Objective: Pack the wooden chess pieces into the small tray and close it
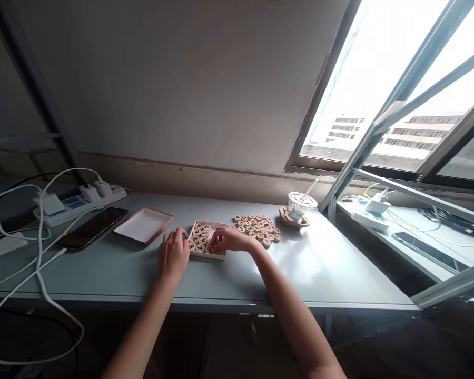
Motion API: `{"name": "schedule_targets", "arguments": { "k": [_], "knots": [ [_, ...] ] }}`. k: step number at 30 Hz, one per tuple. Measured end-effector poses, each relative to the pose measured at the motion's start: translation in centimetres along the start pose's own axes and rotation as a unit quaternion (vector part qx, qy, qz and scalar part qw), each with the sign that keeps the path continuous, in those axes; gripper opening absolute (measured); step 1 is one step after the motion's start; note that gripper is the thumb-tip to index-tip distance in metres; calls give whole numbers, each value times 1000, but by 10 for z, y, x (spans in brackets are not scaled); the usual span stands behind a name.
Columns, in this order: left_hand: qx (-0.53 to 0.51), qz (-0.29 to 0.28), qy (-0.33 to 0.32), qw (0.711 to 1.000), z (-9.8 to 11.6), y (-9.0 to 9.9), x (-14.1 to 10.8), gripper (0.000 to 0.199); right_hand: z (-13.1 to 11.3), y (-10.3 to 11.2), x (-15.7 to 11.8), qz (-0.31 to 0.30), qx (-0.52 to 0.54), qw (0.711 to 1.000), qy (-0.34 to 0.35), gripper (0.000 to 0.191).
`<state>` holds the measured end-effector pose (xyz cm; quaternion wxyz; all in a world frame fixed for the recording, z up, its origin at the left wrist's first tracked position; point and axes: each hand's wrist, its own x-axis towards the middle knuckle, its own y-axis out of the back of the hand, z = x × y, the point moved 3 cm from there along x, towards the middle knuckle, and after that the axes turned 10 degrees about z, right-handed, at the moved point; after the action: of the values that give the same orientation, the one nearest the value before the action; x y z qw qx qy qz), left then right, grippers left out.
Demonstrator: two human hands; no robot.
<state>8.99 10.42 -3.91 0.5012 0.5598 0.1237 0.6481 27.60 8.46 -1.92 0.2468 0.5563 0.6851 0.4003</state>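
Xiangqi pieces (202, 240) lie in slanting rows inside a shallow box (207, 256) on the table (229, 279), in front of us and between our two hands. They sit flat with their characters upward, packed close, most likely because the low walls leave them little room to slide. Our left hand (174, 253) is at the box's left side, its fingers bent near the rim; we judge that this place suits steadying the box, though we cannot tell whether they grip it. Our right hand (231, 239) reaches over the right wall, fingers curled and close together above the pieces there. We cannot tell whether a piece is between them, since the hand hides that corner.

Just to the right, loose pieces (258, 229) form a flat cluster on the table, within easy reach of our right hand, which probably explains why that hand crosses the wall from this side. The box lid (144, 225) rests apart on the left, hollow side up, out of the way of both hands. Farther right, a lidded plastic cup (299, 200) with a straw stands well beyond our fingers, where it seems less likely to be knocked.
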Motion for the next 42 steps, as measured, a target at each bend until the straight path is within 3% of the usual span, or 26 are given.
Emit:
{"name": "schedule_targets", "arguments": {
  "k": [8,12,18,24,29,32,36,39,42],
  "knots": [
    [37,-46,6,998,-1,-6,-2,29,-5,5,-1,-12,46,999,-1,21],
    [39,-70,-10,997,1,-7,-3,30,6,27,-9,45,91,995,2,23],
    [27,-74,-2,997,0,-8,-3,32,48,50,-29,44,-23,988,-144,11],
    [35,-74,0,997,1,-8,-3,31,51,45,-23,90,-80,988,-98,25],
    [18,-73,-6,997,0,-8,-4,36,57,55,-33,91,-78,978,-172,19],
    [9,-84,-10,996,-2,-9,-3,40,43,52,-27,121,-76,983,-114,18],
    [-16,-105,-27,994,-2,-11,-2,39,8,23,-2,222,-162,961,17,27],
    [-52,-118,-46,991,1,-11,-3,37,-6,0,10,189,-217,956,57,27],
    [-70,-121,-41,989,3,-10,-4,34,-6,0,8,161,-198,964,79,24]
  ]
}}
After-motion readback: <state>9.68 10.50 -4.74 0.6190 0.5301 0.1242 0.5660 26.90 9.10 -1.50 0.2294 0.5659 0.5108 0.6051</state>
